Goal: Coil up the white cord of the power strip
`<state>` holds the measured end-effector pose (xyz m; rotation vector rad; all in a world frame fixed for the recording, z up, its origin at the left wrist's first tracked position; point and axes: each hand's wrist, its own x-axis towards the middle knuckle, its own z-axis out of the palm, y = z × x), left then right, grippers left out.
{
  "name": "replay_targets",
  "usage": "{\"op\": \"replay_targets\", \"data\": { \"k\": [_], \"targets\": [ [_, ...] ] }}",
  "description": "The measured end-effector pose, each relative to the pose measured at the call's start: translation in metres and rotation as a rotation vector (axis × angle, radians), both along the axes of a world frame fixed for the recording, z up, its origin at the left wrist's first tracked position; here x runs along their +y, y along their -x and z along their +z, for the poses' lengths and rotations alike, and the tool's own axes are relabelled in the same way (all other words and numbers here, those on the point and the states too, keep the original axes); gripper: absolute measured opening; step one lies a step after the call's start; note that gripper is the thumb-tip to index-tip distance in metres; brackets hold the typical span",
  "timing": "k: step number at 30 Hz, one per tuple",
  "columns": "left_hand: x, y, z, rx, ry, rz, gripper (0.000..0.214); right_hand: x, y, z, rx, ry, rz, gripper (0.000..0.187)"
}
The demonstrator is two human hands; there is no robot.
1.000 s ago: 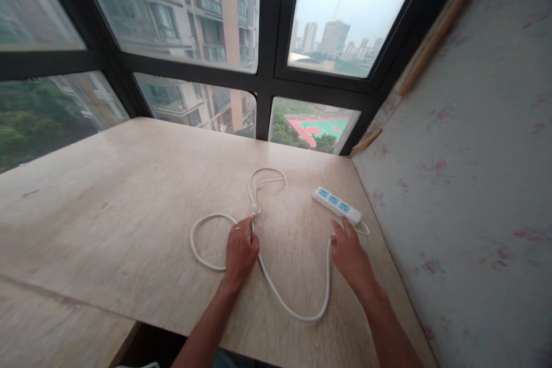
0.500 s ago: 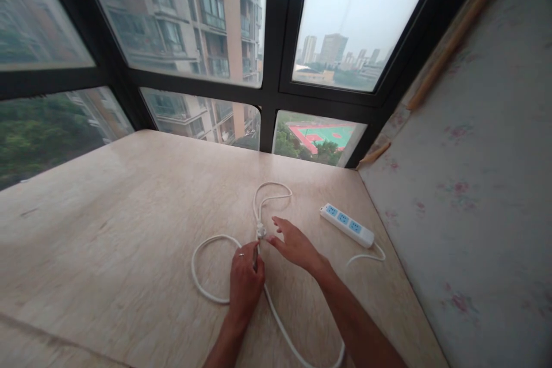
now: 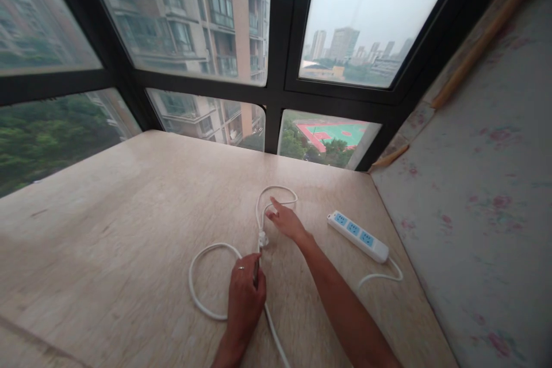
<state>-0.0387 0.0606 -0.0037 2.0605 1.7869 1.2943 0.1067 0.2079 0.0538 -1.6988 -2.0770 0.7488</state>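
Observation:
A white power cord (image 3: pixel 194 290) lies in loops on the marble sill. My left hand (image 3: pixel 245 290), with a ring on one finger, is closed around the cord just below its white plug (image 3: pixel 263 238); a narrow dark item shows at its thumb side, too small to name. Beyond the plug the cord makes a small loop (image 3: pixel 280 187). Over the right side of that loop is my right hand (image 3: pixel 285 221), index finger stretched out and thumb apart. Whether its fingertips touch the cord I cannot tell. To the right lies a white power strip (image 3: pixel 359 237) with blue sockets.
The pale marble sill (image 3: pixel 129 213) runs up to dark window frames (image 3: pixel 276 95). A wall with flowered paper (image 3: pixel 478 195) borders it on the right. The strip's own cord (image 3: pixel 399 270) curls near that wall.
My right hand has moved forward from beside the plug to the small loop. My left hand keeps its grip on the cord. The view has shifted slightly.

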Motion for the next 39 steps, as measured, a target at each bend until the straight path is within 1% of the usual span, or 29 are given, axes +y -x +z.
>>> {"op": "replay_targets", "data": {
  "k": [2, 5, 9, 11, 15, 16, 18, 19, 20, 21, 23, 25, 27, 29, 30, 32, 34, 36, 39],
  "targets": [
    [0.0, 0.0, 0.0, 0.012, 0.006, -0.004, 0.026, 0.004, 0.006, -0.003, -0.074, 0.008, 0.016, 0.056],
    [-0.001, 0.0, 0.001, 0.033, 0.011, -0.013, 0.026, 0.008, 0.014, -0.005, -0.135, 0.015, 0.005, 0.048],
    [-0.002, 0.0, 0.003, 0.063, 0.004, -0.028, 0.026, 0.008, 0.014, -0.004, -0.097, -0.012, -0.099, 0.045],
    [-0.002, 0.001, 0.004, 0.068, 0.007, -0.031, 0.025, 0.006, 0.007, -0.004, -0.007, -0.05, -0.174, 0.041],
    [-0.003, 0.002, 0.002, 0.078, 0.014, -0.033, 0.023, 0.0, -0.015, -0.009, 0.255, -0.108, -0.302, 0.02],
    [-0.003, 0.003, 0.001, 0.082, 0.017, -0.033, 0.024, -0.002, -0.02, -0.01, 0.345, -0.093, -0.329, 0.016],
    [-0.003, 0.004, -0.002, 0.083, 0.03, -0.025, 0.024, -0.008, -0.031, -0.012, 0.591, -0.006, -0.37, 0.012],
    [-0.002, 0.005, -0.004, 0.08, 0.04, -0.021, 0.025, -0.012, -0.035, -0.012, 0.737, 0.054, -0.384, 0.016],
    [-0.002, 0.006, -0.005, 0.074, 0.053, -0.017, 0.025, -0.017, -0.039, -0.012, 0.875, 0.112, -0.397, 0.024],
    [-0.001, 0.007, -0.006, 0.066, 0.068, -0.014, 0.026, -0.023, -0.043, -0.011, 0.99, 0.157, -0.415, 0.036],
    [0.001, 0.008, -0.005, 0.059, 0.11, -0.014, 0.029, -0.036, -0.05, -0.008, 1.129, 0.195, -0.474, 0.065],
    [0.002, 0.005, 0.0, 0.081, 0.174, 0.011, 0.031, -0.05, -0.054, -0.006, 1.197, 0.182, -0.553, 0.087],
    [0.003, -0.002, 0.01, 0.109, 0.248, 0.054, 0.032, -0.062, -0.057, -0.005, 1.267, 0.151, -0.618, 0.097],
    [0.005, -0.013, 0.021, 0.098, 0.285, 0.073, 0.035, -0.073, -0.058, -0.006, 1.327, 0.117, -0.654, 0.097],
    [0.007, -0.019, 0.026, 0.074, 0.274, 0.059, 0.036, -0.078, -0.059, -0.007, 1.345, 0.102, -0.664, 0.095],
    [0.012, -0.033, 0.034, -0.005, 0.232, -0.017, 0.04, -0.085, -0.06, -0.01, 1.365, 0.094, -0.674, 0.089],
    [0.022, -0.046, 0.037, -0.128, 0.231, -0.096, 0.048, -0.089, -0.063, -0.013, 1.38, 0.127, -0.673, 0.074],
    [0.036, -0.058, 0.036, -0.288, 0.318, -0.119, 0.055, -0.089, -0.066, -0.015, 1.381, 0.159, -0.665, 0.057],
    [0.057, -0.069, 0.034, -0.545, 0.522, -0.121, 0.056, -0.087, -0.071, -0.014, 1.337, 0.14, -0.67, 0.049]
  ]
}}
